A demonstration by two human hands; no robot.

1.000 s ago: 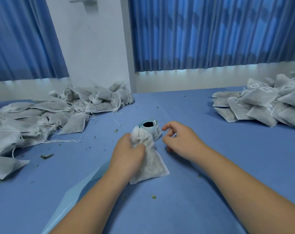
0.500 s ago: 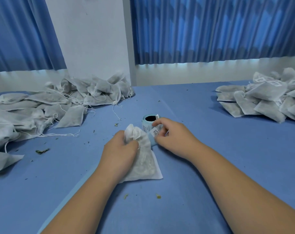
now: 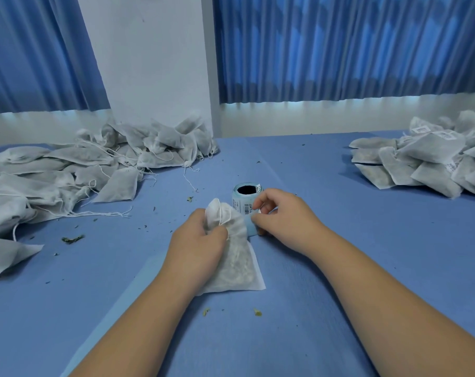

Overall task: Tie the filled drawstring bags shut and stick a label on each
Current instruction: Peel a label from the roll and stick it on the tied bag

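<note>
The left hand point(image 3: 201, 240) grips the gathered neck of one filled bag point(image 3: 239, 270) lying on the counter point(image 3: 353, 281). The right hand point(image 3: 282, 221), clear of it a second ago, now pinches the loose strip of the single roll point(image 3: 245, 198) just behind the bag. Two piles flank them: unlabelled bags point(image 3: 100, 164) left, labelled bags point(image 3: 426, 159) right. The label print is too small to read.

A single wide-angle view, worn on the head, looks forward and down from close above the grip. The left hand point(image 3: 198, 240) clutching the bag point(image 3: 239, 270) and the right hand point(image 3: 282, 221) pinching the label roll point(image 3: 244, 205) sit mid-frame (both forearms enter from the near edge). Curtains point(image 3: 339, 50) hang far beyond the grip.
</note>
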